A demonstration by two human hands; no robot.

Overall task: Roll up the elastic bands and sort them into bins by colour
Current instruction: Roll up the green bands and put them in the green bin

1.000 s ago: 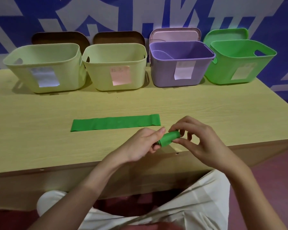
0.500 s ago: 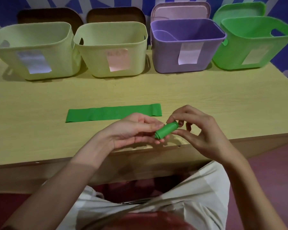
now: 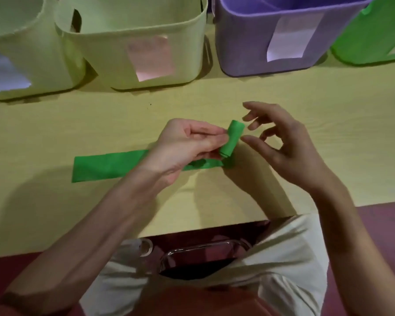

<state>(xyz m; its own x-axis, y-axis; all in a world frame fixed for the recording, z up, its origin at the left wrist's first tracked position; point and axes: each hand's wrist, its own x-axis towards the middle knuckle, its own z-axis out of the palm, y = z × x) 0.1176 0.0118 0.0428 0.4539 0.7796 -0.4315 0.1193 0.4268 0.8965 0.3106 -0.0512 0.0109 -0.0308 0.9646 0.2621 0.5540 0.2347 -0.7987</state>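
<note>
The person's left hand pinches a rolled green band between thumb and fingertips, gripping it at its left side, so the little roll stands tilted just beyond those fingertips, lifted above the table. The right hand hovers just to the roll's right, its fingers spread and loosely bent, holding nothing; its thumb tip comes very near the roll, though whether it touches I cannot tell. Under the left hand and wrist lies a flat green band, stretched out leftward on the table. Past both sets of fingers stand two pale yellow-green bins, a purple bin and a green bin.
</note>
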